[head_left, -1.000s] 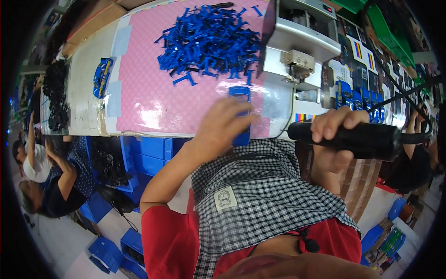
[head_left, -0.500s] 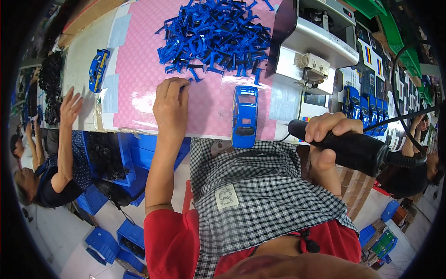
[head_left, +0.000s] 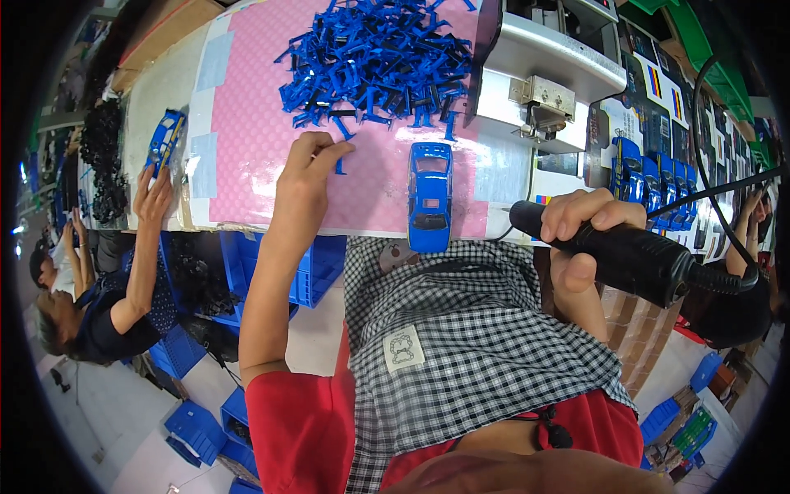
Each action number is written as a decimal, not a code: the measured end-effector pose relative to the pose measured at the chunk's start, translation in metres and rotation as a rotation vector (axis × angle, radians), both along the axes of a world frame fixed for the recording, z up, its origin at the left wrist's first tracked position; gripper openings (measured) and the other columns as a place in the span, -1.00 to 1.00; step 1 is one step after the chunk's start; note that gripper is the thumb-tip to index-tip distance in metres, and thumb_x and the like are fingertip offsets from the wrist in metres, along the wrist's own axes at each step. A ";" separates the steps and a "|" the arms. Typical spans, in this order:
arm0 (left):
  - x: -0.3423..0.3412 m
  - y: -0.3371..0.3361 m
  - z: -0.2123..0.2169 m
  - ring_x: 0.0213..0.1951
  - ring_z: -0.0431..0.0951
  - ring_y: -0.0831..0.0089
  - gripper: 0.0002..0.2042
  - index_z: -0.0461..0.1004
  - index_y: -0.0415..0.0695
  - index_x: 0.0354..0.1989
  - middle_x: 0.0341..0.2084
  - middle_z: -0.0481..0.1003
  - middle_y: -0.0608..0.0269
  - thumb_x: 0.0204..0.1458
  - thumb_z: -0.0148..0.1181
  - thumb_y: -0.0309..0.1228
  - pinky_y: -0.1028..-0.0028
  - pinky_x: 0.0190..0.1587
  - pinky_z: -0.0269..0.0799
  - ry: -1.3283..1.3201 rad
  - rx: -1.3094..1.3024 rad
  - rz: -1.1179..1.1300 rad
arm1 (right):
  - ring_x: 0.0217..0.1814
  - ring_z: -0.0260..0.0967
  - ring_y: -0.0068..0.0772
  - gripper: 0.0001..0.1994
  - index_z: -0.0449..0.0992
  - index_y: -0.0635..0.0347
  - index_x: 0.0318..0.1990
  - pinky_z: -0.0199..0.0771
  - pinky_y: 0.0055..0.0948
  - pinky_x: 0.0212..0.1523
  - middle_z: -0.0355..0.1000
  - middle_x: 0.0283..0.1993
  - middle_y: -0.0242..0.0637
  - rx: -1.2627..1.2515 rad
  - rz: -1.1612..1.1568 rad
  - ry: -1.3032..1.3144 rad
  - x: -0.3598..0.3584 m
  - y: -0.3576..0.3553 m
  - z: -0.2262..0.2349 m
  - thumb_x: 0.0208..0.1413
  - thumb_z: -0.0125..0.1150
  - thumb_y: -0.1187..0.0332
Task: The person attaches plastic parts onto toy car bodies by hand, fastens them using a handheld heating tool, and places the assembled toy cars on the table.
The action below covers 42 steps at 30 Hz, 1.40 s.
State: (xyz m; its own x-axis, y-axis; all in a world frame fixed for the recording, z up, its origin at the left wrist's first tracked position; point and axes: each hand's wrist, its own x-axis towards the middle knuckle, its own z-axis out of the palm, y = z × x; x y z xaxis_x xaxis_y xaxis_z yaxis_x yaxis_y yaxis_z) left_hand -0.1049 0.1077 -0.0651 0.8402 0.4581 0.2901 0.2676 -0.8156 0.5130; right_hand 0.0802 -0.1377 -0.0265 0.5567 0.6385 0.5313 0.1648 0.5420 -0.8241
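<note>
A blue toy car body [head_left: 429, 193] lies on the pink padded bench top in front of me, its near end at the bench edge. To its left, my left hand [head_left: 304, 185] pinches a small blue plastic part [head_left: 341, 165] between thumb and fingers. Just beyond that hand spreads a large pile of similar blue parts [head_left: 374, 66]. My right hand [head_left: 588, 221] is wrapped round a black corded electric screwdriver [head_left: 634, 265], its tip end pointing left toward the car and apart from it.
A silver metal machine [head_left: 551, 90] stands right of the pile. Several blue toy cars [head_left: 654, 185] are lined up at the right, with a black cable [head_left: 716, 189] hanging near them. At the left, a co-worker's hand [head_left: 152, 195] touches another blue car [head_left: 165, 136].
My left hand has drawn a small blue part away from the pile's near edge. The co-worker's hand has reached the car at the left. My right hand stays about the same.
</note>
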 end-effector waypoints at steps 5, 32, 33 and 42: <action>-0.002 0.012 -0.001 -0.24 0.44 0.29 -0.75 0.52 -0.22 -0.31 -0.30 0.38 0.17 -0.22 0.15 -0.72 0.42 -0.28 0.43 0.064 0.158 -0.089 | -0.40 0.33 -0.40 -0.50 0.15 0.15 -0.18 0.48 -0.41 -0.33 0.32 -0.41 -0.21 -0.007 -0.014 0.037 0.000 0.003 -0.001 -0.13 0.43 0.33; 0.079 -0.027 0.025 -0.44 0.39 0.57 -0.84 0.59 -0.22 -0.30 -0.39 0.47 0.24 -0.11 0.24 -0.59 0.59 -0.42 0.28 0.177 -0.444 -0.150 | -0.31 0.40 -0.27 -0.44 0.20 0.20 -0.13 0.47 -0.19 -0.17 0.40 -0.33 -0.07 0.110 0.052 0.011 -0.002 -0.017 -0.008 -0.22 0.50 0.40; 0.078 -0.029 0.023 -0.44 0.39 0.57 -0.84 0.59 -0.22 -0.30 -0.39 0.47 0.24 -0.11 0.24 -0.59 0.59 -0.42 0.28 0.151 -0.457 -0.134 | -0.32 0.40 -0.28 -0.45 0.21 0.20 -0.13 0.47 -0.21 -0.18 0.40 -0.34 -0.08 0.115 0.060 -0.010 -0.001 -0.016 -0.007 -0.22 0.50 0.40; 0.077 -0.029 0.029 -0.45 0.42 0.57 -0.85 0.59 -0.23 -0.32 -0.40 0.47 0.23 -0.12 0.25 -0.61 0.61 -0.42 0.34 0.156 -0.440 -0.143 | -0.41 0.42 -0.33 -0.44 0.24 0.21 -0.18 0.49 -0.25 -0.27 0.42 -0.44 -0.15 0.169 0.041 -0.088 -0.002 -0.010 -0.012 -0.28 0.54 0.37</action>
